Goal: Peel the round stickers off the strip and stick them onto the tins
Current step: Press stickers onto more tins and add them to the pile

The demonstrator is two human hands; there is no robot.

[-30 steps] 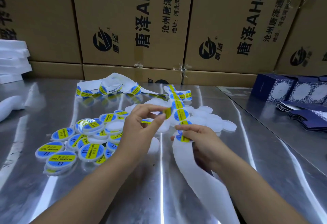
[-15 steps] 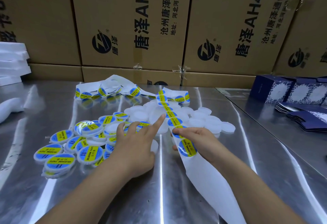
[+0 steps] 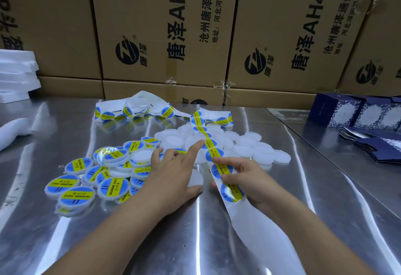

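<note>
Left hand [image 3: 173,183] lies palm down over the tins, fingers straight and spread, the index reaching far towards the strip [image 3: 249,227]. It holds nothing, and its fingertips rest by a blue-and-yellow sticker [image 3: 181,151] on the heap. A second ago this hand was raised, pinching a sticker peeled off the strip; half a second ago it was already flat, as now.

Right hand [image 3: 251,179] holds the strip, fingers laid across its top and the thumb seemingly beneath. The strip has come nearer since a second ago: two stickers [image 3: 231,192] now sit at the right hand where one did. The strip runs from the far middle of the table [image 3: 65,242], over the plain tins [image 3: 249,146], to the near edge right of centre, its near part bare white backing.

Labelled tins [image 3: 86,183] are heaped left of the left hand; the plain white ones lie far and right of both hands. A second strip [image 3: 130,109] lies crumpled further off.

The stickers read "SOLDERING PASTE" on a yellow band. Behind the table, cartons [image 3: 165,25] are printed "唐泽 AH4.0" beside a round logo. White foam [image 3: 15,72] is stacked far left, and blue boxes [image 3: 338,112] stand far right.
</note>
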